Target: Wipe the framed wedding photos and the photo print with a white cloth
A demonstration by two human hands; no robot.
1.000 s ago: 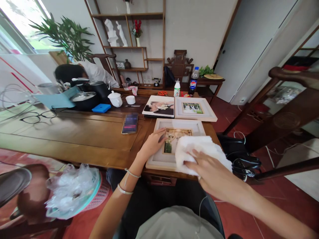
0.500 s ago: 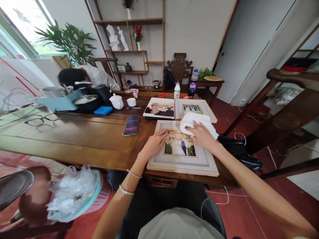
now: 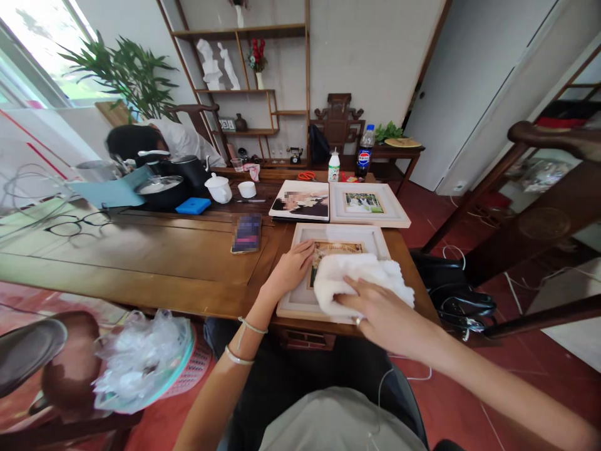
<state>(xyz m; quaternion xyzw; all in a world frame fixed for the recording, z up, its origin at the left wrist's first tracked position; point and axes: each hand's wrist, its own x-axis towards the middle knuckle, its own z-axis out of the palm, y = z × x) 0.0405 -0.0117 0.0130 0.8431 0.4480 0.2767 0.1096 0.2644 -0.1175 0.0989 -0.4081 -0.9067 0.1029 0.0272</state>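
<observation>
Left hand [image 3: 293,269] lies flat and outstretched on the near picture frame's [image 3: 303,303] left side; right hand [image 3: 378,313] grips a bunched white towel [image 3: 364,268] over that frame's lower right; remotely I see the frame on a wooden table [image 3: 197,275], smartphone [image 3: 246,233] to its left, second framed photo [image 3: 367,203] behind it.

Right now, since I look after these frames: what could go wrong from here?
The pale wooden picture frame under the hands lies at the near edge of the brown wooden table, so a hard push might slide or tip it. The bulky white cloth under the right hand hides much of the photo, so a snag could go unnoticed. A long forward sweep might bump the second pale wooden frame just beyond.
</observation>
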